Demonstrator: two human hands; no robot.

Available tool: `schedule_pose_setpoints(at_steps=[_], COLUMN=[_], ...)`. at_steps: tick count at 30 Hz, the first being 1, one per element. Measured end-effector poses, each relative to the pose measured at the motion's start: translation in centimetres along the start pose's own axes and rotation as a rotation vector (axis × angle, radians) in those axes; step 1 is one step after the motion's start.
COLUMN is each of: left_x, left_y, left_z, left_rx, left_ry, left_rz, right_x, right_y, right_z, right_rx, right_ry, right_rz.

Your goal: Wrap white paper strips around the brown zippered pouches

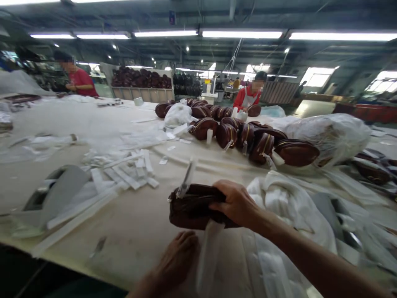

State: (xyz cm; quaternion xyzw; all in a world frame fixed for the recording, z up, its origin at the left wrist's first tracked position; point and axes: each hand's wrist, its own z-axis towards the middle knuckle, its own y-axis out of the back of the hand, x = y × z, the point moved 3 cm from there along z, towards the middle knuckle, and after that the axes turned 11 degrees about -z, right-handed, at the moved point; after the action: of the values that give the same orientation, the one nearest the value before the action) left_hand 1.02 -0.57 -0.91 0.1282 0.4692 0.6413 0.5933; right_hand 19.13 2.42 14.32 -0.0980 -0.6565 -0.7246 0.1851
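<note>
A dark brown leather bag (192,211) is held above the table in front of me, with a strip of clear wrap standing up at its left end. My right hand (232,203) grips its right end, thumb on the near side and fingers over the top. A translucent white strip (211,248) hangs down below the bag. Just below and left of the bag is my left hand (181,252), blurred, its fingers bent and partly hidden from view; what it holds, if anything, cannot be made out.
Many brown bags (228,134) lie in rows beyond. White strips (127,174) and a grey tape dispenser (58,194) are at left; white foam (285,198) and another dispenser (335,215) at right. Two people in red stand behind the table (124,236).
</note>
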Motion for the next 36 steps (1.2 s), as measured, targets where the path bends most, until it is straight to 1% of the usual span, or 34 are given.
schedule_pose_setpoints(at_steps=[1,2,4,5,6,7,9,10,12,14,16,19,23,25,27,29,33,36], left_x=[-0.4,-0.7,-1.3,-1.6,-2.1,-2.6,-3.4,-3.5,-3.5,-3.3,-3.1,-3.3,-3.7,-3.7,-3.6,-3.4,-3.3,-3.6], left_y=[1.4,3.0,6.2,7.7,8.9,9.8,10.8,10.9,10.5,9.6,8.6,7.4,6.8,6.7,6.5,6.4,6.3,6.3], left_z=[-1.3,-2.4,-3.9,-4.1,-4.0,-3.5,-1.7,-0.5,2.0,4.2,5.9,7.3,8.0,8.2,8.4,8.5,8.5,8.6], left_rx=[-0.039,-0.108,-0.288,-0.359,-0.405,-0.423,-0.384,-0.347,-0.273,-0.22,-0.191,-0.169,-0.138,-0.077,-0.008,0.033,0.031,-0.027], left_ry=[0.011,0.04,0.128,0.151,0.153,0.137,0.086,0.074,0.068,0.047,0.003,-0.072,-0.113,-0.083,-0.019,0.051,0.133,0.166], left_rz=[-0.03,-0.042,0.005,0.043,0.075,0.096,0.097,0.094,0.089,0.091,0.11,0.175,0.243,0.249,0.256,0.26,0.241,0.273], right_x=[1.0,1.9,3.3,3.7,4.0,4.0,3.2,2.6,0.8,-0.9,-2.1,-2.9,-2.8,-2.7,-2.6,-2.6,-2.8,-3.4], right_y=[-0.5,-1.1,-2.2,-2.6,-2.8,-2.8,-2.6,-2.4,-1.9,-1.6,-1.6,-2.3,-3.2,-3.6,-3.9,-4.1,-3.9,-3.8], right_z=[-0.3,-0.5,-0.7,-0.8,-0.8,-0.9,-1.4,-1.7,-2.7,-4.1,-5.4,-6.9,-7.5,-7.3,-7.0,-6.6,-6.5,-6.8], right_rx=[0.039,0.089,0.174,0.195,0.195,0.181,0.132,0.097,-0.017,-0.158,-0.29,-0.443,-0.599,-0.603,-0.532,-0.456,-0.439,-0.453], right_ry=[0.041,0.084,0.169,0.215,0.259,0.298,0.356,0.372,0.368,0.355,0.364,0.411,0.429,0.42,0.39,0.364,0.376,0.328], right_rz=[-0.122,-0.213,-0.313,-0.332,-0.334,-0.323,-0.285,-0.268,-0.251,-0.259,-0.285,-0.333,-0.343,-0.32,-0.302,-0.297,-0.293,-0.303])
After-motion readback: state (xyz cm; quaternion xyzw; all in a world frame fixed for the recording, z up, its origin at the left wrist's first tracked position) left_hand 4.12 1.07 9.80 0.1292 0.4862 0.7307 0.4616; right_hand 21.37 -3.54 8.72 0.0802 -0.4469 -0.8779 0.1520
